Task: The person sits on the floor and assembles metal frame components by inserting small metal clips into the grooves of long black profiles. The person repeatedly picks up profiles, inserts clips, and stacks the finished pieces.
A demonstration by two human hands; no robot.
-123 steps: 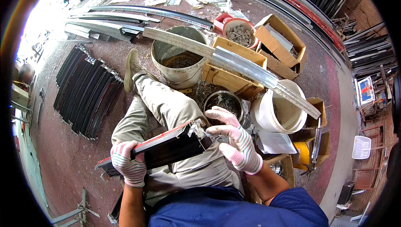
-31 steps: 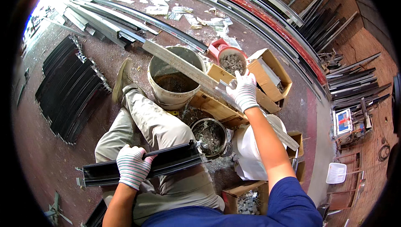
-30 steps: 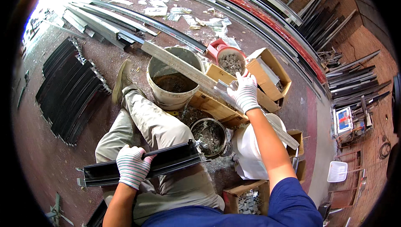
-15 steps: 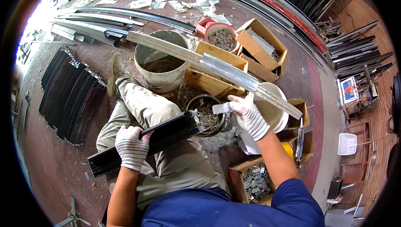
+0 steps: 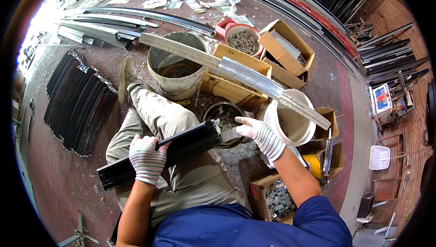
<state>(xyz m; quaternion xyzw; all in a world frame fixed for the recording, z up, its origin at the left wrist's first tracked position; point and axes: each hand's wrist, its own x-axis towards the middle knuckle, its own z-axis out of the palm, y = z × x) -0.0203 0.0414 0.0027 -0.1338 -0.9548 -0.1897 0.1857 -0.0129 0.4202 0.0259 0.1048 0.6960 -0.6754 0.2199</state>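
I sit on the floor with a black metal channel piece [image 5: 181,149] lying across my lap. My left hand [image 5: 146,158], in a striped work glove, grips the channel near its middle. My gloved right hand [image 5: 260,135] pinches a small silver metal piece [image 5: 230,134] against the right end of the channel. Just behind that end stands a dark round pot [image 5: 227,115] holding small metal parts.
A grey bucket [image 5: 175,72], a white bucket [image 5: 290,122] and a long metal rail [image 5: 236,72] across them stand ahead. Cardboard boxes [image 5: 234,86] and a red tub [image 5: 243,42] hold small parts; another parts box [image 5: 272,197] sits at my right. Black channels [image 5: 77,101] lie stacked at left.
My right hand came back from the boxes ahead, carrying a small silver piece, and now holds it at the channel's right end. The left hand kept its grip.
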